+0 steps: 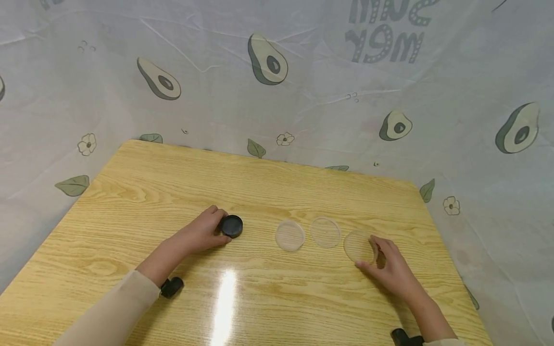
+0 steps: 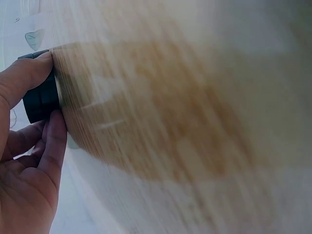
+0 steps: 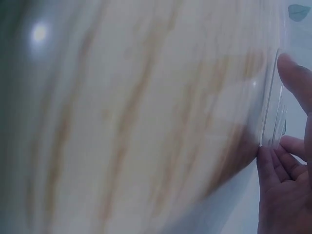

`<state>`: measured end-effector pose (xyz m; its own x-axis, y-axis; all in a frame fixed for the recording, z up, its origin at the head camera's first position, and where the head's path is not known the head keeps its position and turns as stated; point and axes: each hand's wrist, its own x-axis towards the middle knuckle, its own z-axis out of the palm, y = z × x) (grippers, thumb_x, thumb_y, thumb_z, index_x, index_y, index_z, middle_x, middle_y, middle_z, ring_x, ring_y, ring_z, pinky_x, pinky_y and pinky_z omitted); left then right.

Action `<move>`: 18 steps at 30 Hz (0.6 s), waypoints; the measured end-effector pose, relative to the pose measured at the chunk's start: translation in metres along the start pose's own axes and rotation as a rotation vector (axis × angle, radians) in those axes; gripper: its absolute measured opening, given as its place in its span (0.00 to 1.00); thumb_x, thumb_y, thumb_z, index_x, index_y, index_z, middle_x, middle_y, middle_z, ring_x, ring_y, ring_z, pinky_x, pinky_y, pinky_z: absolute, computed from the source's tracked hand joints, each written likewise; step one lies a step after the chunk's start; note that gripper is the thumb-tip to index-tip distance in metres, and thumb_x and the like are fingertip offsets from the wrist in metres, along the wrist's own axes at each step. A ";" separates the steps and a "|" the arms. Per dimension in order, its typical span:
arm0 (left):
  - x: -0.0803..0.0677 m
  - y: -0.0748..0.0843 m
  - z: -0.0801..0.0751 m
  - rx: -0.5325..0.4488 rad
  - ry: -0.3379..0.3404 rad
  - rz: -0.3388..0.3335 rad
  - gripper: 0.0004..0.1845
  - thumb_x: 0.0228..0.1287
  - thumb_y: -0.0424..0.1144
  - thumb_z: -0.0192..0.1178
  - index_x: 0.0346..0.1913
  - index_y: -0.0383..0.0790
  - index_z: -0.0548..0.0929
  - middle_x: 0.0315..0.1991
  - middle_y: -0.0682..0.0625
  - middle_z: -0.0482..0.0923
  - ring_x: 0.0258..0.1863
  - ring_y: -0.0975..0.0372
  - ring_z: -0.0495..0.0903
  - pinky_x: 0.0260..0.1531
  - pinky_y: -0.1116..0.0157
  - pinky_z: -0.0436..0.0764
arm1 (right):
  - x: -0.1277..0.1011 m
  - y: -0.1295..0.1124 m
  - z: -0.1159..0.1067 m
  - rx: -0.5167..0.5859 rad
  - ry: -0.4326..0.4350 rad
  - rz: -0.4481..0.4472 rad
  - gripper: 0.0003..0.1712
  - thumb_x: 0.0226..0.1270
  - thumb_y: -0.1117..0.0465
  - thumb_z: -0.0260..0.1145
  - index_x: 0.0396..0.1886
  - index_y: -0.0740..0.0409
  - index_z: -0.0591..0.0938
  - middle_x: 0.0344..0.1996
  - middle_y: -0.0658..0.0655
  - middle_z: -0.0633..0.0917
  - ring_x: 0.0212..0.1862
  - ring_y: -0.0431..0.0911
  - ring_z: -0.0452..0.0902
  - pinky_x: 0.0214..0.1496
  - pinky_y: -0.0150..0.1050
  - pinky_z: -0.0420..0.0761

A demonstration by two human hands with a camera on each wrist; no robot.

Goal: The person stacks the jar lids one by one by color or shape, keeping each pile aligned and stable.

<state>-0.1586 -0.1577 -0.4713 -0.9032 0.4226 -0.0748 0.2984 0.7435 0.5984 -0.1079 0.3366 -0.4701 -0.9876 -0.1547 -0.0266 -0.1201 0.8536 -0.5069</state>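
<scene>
On the left side of the table, my left hand [image 1: 202,234] holds a small black round container [image 1: 232,226] that looks like a shallow jar or cap. The left wrist view shows the thumb on one side of the black container [image 2: 41,100] and fingers on the other, close to the wood. Further right, my right hand [image 1: 391,269] grips the edge of a clear round dish [image 1: 357,246], like a petri dish, between thumb and fingers. In the right wrist view the thin clear dish [image 3: 272,112] stands edge-on within that grip.
Between the hands, two more clear round dishes, a left one [image 1: 290,236] and a right one [image 1: 325,232], lie flat on the wood-grain table [image 1: 281,298]. A pale curtain [image 1: 207,96] printed with avocados hangs along the table's far edge. Light glares on the tabletop near the front.
</scene>
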 end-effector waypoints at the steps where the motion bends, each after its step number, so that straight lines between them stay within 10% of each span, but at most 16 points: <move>1: 0.000 0.000 0.000 -0.001 0.001 0.002 0.28 0.56 0.43 0.71 0.55 0.34 0.75 0.46 0.44 0.72 0.40 0.59 0.72 0.44 0.59 0.75 | 0.000 0.000 0.000 -0.002 -0.003 0.002 0.52 0.57 0.41 0.71 0.71 0.65 0.62 0.62 0.69 0.68 0.62 0.63 0.65 0.58 0.66 0.68; 18: -0.001 0.003 -0.002 -0.001 0.001 0.006 0.27 0.56 0.43 0.71 0.55 0.32 0.75 0.46 0.43 0.72 0.40 0.59 0.72 0.43 0.58 0.75 | -0.001 -0.003 0.000 -0.068 -0.023 -0.041 0.50 0.58 0.41 0.70 0.70 0.65 0.63 0.65 0.73 0.67 0.65 0.68 0.61 0.59 0.68 0.67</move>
<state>-0.1568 -0.1565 -0.4678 -0.9015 0.4270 -0.0705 0.3039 0.7404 0.5995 -0.1067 0.3339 -0.4687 -0.9792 -0.2011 -0.0276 -0.1677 0.8778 -0.4487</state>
